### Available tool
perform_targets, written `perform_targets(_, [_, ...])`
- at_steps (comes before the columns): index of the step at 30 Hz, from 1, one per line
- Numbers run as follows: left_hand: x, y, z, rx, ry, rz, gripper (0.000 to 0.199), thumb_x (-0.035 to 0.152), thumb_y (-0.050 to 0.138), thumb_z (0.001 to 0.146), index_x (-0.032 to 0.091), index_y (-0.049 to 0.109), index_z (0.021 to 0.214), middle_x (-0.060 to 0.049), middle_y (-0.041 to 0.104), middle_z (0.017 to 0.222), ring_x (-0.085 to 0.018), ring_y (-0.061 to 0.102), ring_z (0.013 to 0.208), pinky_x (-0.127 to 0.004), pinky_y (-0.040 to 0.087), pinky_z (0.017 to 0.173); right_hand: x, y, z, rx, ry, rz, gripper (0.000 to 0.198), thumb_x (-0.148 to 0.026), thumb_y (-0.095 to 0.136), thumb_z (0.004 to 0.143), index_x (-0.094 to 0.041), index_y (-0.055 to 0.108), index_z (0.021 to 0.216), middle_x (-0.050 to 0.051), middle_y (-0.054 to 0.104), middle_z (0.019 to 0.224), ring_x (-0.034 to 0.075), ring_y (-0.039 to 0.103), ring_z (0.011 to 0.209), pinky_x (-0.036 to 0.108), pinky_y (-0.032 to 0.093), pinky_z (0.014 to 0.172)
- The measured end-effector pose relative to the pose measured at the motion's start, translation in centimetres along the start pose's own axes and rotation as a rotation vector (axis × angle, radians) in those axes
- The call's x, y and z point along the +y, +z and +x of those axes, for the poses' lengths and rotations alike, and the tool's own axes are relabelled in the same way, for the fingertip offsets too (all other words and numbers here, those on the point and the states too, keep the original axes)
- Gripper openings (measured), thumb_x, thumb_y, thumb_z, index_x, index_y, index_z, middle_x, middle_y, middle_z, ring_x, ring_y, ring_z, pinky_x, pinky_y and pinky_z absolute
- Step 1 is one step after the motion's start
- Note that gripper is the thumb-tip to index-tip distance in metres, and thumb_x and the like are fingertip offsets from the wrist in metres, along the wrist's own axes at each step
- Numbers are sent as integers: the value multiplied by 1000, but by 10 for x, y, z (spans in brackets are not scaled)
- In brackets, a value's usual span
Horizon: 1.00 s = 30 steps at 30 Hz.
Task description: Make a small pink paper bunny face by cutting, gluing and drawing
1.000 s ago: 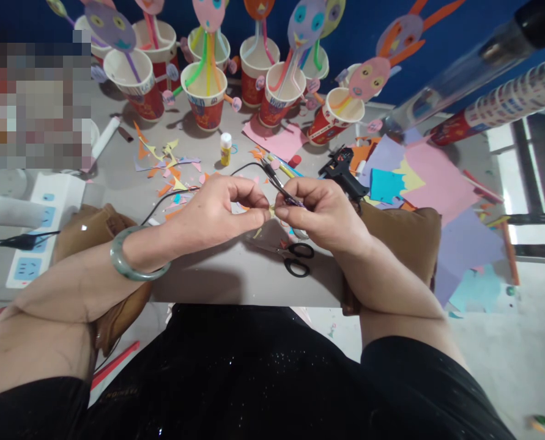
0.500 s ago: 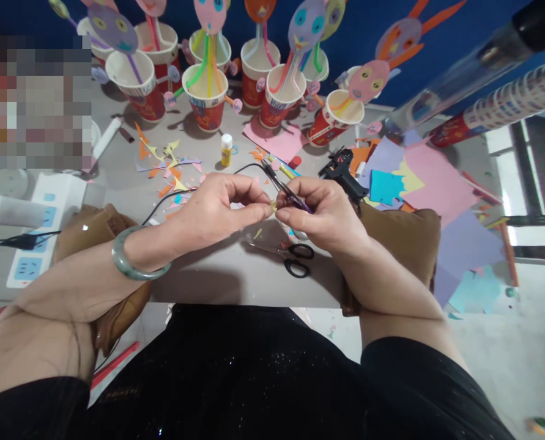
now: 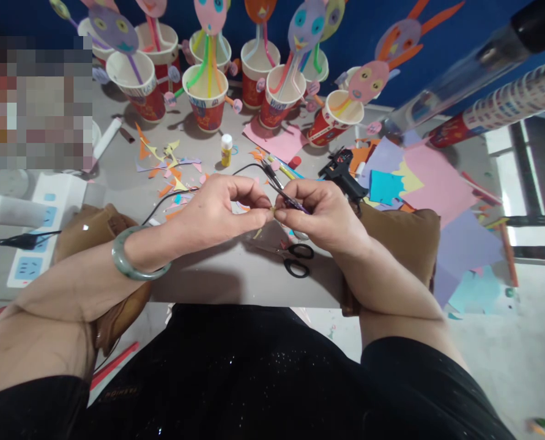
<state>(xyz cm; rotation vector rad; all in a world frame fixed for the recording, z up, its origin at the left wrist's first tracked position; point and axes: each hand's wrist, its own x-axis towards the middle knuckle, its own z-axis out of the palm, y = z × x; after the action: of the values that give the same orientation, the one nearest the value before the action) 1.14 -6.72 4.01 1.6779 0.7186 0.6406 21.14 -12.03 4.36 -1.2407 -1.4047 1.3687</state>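
At the middle of the table, my left hand (image 3: 229, 208) is closed, thumb and forefinger pinching a tiny yellow scrap (image 3: 273, 209), probably paper. My right hand (image 3: 322, 211) meets it there, its fingertips closed at the scrap's other side. Tucked in the right fingers are slim dark scissors (image 3: 279, 182) with purple at the handle; their blades point up and away, and much of the handle is hidden. Black-handled scissors (image 3: 295, 260) lie on the table below my hands. Paper scraps (image 3: 175, 183) are scattered beyond my left hand.
Paper cups (image 3: 205, 110) with straw-and-paper figures line the back. A glue stick (image 3: 226, 151) stands upright before them. At right are a black glue gun (image 3: 345, 174) and coloured paper sheets (image 3: 441, 180). A power strip (image 3: 29, 266) with plugs lies left; brown cushions (image 3: 398, 241) flank my arms.
My fingertips have shifted slightly around the yellow scrap, and the scissors in my right hand have tilted a little. Everything else stays in place.
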Motion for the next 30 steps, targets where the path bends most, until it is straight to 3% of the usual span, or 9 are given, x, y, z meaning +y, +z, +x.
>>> perform_targets(11, [1, 1, -1, 10, 17, 20, 6, 16, 68, 78, 18, 70, 73, 1, 74, 75, -13, 68, 76, -26, 55, 73, 3, 0, 1, -3, -25, -21, 30, -39, 82, 78, -19, 60, 73, -6, 52, 61, 7, 39, 54, 24, 30, 50])
perform_targets(17, [1, -2, -1, 7, -11, -8, 7, 15, 67, 80, 19, 72, 76, 2, 74, 77, -12, 68, 74, -26, 55, 74, -5, -20, -1, 68, -34, -122, 44, -60, 82, 76, -20, 65, 77, -3, 55, 65, 10, 45, 56, 27, 33, 52])
perform_targets(23, [3, -3, 0, 34, -33, -2, 6, 22, 70, 82, 19, 72, 77, 1, 75, 79, -12, 67, 74, -26, 55, 73, -26, -44, -10, -65, -10, -332, 51, -70, 79, 76, -20, 72, 82, 0, 62, 67, 14, 52, 60, 28, 37, 53])
perform_targets(30, [3, -4, 1, 31, -17, -5, 7, 24, 69, 83, 19, 72, 79, 1, 74, 78, -11, 67, 72, -24, 55, 71, -32, -41, -15, -133, 46, -425, 44, -64, 75, 83, -20, 74, 81, 1, 69, 70, 14, 58, 62, 27, 42, 57])
